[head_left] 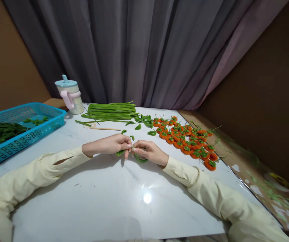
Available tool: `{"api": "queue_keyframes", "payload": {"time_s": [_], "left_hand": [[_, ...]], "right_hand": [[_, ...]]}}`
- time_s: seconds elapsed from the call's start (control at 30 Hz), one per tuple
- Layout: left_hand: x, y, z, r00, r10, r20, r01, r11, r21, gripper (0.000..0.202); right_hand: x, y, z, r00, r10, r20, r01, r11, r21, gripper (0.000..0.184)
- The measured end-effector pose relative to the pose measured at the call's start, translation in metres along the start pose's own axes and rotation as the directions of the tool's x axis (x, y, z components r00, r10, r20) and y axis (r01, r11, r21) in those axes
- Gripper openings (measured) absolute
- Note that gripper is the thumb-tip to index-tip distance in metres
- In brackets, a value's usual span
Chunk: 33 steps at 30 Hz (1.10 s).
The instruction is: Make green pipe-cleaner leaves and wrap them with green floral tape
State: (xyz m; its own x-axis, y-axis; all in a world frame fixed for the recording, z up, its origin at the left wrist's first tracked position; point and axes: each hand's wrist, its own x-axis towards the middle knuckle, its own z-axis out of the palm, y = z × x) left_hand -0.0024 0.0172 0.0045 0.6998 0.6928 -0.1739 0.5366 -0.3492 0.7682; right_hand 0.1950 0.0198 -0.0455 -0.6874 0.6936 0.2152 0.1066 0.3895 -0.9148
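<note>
My left hand [115, 144] and my right hand [152, 153] meet over the middle of the white table [84, 205]. Thumbs and fingers of both are pinched together on a green pipe cleaner piece [141, 159]. A part of it shows below the right fingers, and more green shows under the left fingers; the fingertips hide how the parts join. Just beyond the hands lie small looped green pipe-cleaner leaves [138, 127], with a pile of them [146, 120] farther back. Right of these sit many orange fuzzy pipe-cleaner rounds [186, 149] with green tops and thin stems.
A bundle of straight green pipe cleaners [111, 111] lies at the back, with a thin wooden stick [105, 129] before it. A lidded cup [70, 95] stands back left, beside a blue basket [43, 122] holding green pieces. Scraps [256, 190] litter the brown surface at right.
</note>
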Motion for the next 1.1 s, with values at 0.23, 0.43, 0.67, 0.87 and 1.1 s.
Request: {"api": "queue_keyframes", "payload": {"time_s": [0.23,0.43,0.67,0.87,1.1], "left_hand": [[0.000,0.002,0.002,1.000,0.005,0.017,-0.005,1.000,0.008,0.031],[0.000,-0.007,0.009,0.991,0.025,0.129,-0.016,0.997,-0.072,0.034],[-0.002,-0.007,0.008,0.982,0.103,0.160,-0.097,0.994,-0.040,0.030],[-0.002,-0.005,0.011,0.973,0.228,0.016,-0.221,0.918,0.329,0.027],[-0.003,-0.005,0.015,0.942,0.337,-0.008,-0.275,0.784,0.557,0.025]], "right_hand": [[-0.002,-0.003,0.001,0.995,-0.080,-0.052,0.071,0.985,-0.158,0.025],[0.000,-0.003,-0.001,0.986,-0.136,0.091,0.158,0.938,-0.308,0.014],[0.002,-0.006,-0.004,0.972,-0.186,0.141,0.227,0.897,-0.378,0.017],[0.002,-0.010,-0.006,0.992,0.080,0.101,-0.061,0.982,-0.176,0.021],[0.003,-0.012,-0.004,0.998,0.017,0.055,0.004,0.933,-0.359,0.014]]}}
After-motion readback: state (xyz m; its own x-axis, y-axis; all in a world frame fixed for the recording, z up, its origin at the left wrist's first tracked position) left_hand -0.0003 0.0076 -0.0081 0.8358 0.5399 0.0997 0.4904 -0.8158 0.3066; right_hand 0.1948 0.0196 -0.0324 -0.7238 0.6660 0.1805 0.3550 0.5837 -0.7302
